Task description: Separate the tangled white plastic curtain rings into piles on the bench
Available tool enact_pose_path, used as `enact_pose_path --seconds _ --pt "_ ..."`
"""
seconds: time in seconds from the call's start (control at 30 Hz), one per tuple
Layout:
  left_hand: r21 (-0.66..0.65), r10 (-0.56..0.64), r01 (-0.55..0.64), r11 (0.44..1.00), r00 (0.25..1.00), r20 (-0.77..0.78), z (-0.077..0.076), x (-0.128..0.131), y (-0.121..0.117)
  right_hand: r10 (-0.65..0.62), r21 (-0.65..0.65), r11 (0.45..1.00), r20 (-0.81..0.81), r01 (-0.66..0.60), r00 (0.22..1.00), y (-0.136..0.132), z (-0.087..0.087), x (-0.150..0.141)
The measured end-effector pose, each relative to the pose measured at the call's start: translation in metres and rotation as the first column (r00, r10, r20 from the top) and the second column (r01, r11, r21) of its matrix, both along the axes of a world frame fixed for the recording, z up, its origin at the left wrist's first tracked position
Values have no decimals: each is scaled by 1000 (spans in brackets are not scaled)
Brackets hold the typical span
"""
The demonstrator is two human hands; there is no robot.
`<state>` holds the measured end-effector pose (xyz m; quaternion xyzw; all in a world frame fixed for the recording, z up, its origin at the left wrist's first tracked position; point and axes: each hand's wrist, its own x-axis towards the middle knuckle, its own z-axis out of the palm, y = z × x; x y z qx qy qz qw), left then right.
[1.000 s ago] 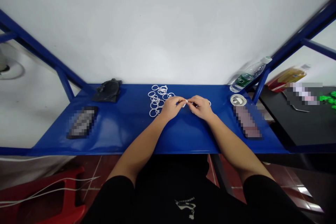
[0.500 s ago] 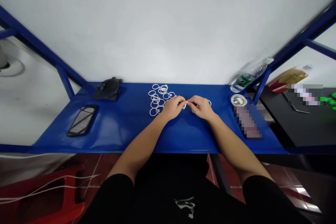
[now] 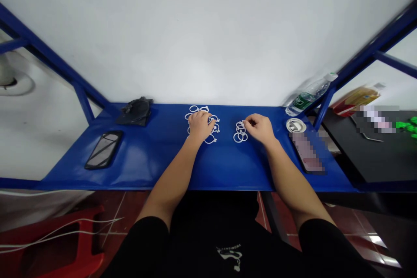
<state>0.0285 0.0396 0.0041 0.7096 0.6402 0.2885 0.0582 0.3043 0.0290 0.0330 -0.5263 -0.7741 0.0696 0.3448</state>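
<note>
Several white cable ties (image 3: 210, 139), closed into small loops, lie in a loose group on the blue table. Over this group rests my left hand (image 3: 200, 126), palm down, fingers a little apart and thumb out to the right; it covers part of the loops and I see nothing held in it. A smaller cluster of looped cable ties (image 3: 240, 137) lies to the right. At its top end my right hand (image 3: 260, 127) has thumb and forefinger pinched on the edge of a loop, the other fingers curled.
A black phone (image 3: 103, 150) and a crumpled black bag (image 3: 135, 111) are on the left. On the right stand a water bottle (image 3: 309, 95), a white roll (image 3: 296, 125) and a second phone (image 3: 306, 152). Behind the blue table (image 3: 146, 160) rises a white wall (image 3: 195, 30).
My hands were together at the middle over a cable tie. Now they are apart: the left has moved left over the larger group, the right slightly right, uncovering the smaller cluster.
</note>
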Motion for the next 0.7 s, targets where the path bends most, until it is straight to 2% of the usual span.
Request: enact_pose_path --seconds 0.07,0.13,0.27,0.4,0.53,0.7 --pt "-41 7 -8 999 999 -45 -4 -2 1 16 -14 1000 -11 -16 1000 0 0 -1" --pt "-61 -7 2 998 997 -79 -7 -2 1 93 -34 995 3 -93 996 -1 -2 -4" --pt "-63 -6 -1 998 993 -116 -9 0 -1 268 -99 960 84 -260 960 -4 -9 -14" --pt "-59 8 -17 998 990 -144 -8 0 -1 365 -205 921 165 -330 916 -7 -13 -23" --pt "-46 8 -14 999 990 -142 -10 0 0 360 -297 915 293 -273 886 -5 -14 -25" --pt "-64 14 -23 998 989 -144 -14 -2 3 224 -276 954 400 -116 889 1 -12 -15"
